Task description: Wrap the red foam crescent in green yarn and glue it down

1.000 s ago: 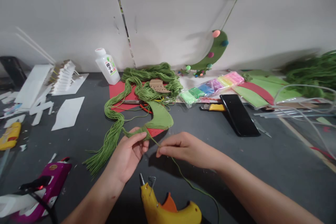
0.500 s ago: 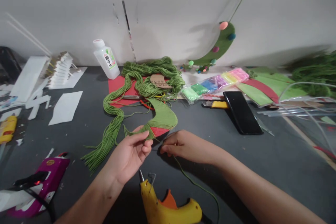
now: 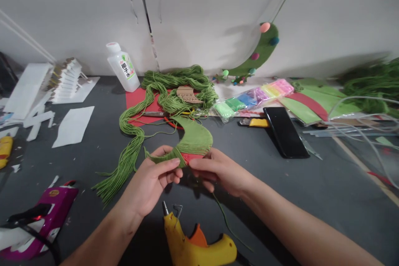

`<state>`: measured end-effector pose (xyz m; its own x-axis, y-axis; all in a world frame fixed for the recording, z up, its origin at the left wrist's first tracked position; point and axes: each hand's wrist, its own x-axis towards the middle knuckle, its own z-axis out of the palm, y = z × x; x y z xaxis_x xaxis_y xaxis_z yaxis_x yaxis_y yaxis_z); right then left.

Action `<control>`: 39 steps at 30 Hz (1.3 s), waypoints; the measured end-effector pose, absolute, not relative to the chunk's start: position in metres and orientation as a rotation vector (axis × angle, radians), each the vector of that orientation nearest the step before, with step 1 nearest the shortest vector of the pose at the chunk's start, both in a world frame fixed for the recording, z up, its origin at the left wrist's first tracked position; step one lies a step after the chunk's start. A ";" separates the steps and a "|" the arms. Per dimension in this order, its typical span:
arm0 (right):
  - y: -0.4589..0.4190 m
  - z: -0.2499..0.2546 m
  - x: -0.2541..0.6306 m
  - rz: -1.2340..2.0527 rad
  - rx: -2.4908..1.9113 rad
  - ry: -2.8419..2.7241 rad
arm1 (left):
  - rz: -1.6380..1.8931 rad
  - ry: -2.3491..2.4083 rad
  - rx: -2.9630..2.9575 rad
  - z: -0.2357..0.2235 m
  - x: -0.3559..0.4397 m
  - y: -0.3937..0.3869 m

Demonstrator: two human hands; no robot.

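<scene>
A crescent-shaped piece [image 3: 195,135] wrapped in green yarn is held between both hands, with a bare red patch [image 3: 188,157] showing near its lower edge. My left hand [image 3: 156,176] pinches its left end between thumb and fingers. At the red patch, my right hand [image 3: 215,170] grips the edge with its thumb on top. A loose green yarn strand [image 3: 225,216] trails down from beneath the right hand onto the table. Just below the hands lies a yellow hot glue gun [image 3: 199,247] with an orange trigger.
Behind the piece lie a green yarn bundle [image 3: 132,158] and scissors [image 3: 156,114]. A white bottle [image 3: 124,68] stands at the back. To the right are a utility knife [image 3: 258,123], a phone [image 3: 286,133] and clay packets [image 3: 254,99]. A purple device [image 3: 57,205] sits at left.
My right hand has moved from beside the piece up onto its red edge. The loose strand's end has been drawn upward. The view has shifted slightly.
</scene>
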<state>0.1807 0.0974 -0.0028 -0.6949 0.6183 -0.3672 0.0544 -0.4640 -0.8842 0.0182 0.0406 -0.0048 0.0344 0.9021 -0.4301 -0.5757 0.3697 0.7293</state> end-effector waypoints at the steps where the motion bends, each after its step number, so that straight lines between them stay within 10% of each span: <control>1: 0.097 -0.002 0.181 2.172 -1.037 -1.361 | 1.167 1.030 0.429 -0.005 0.018 0.041; 39: 0.103 0.005 0.190 2.024 -0.832 -1.770 | 0.681 1.059 0.881 -0.002 -0.009 0.049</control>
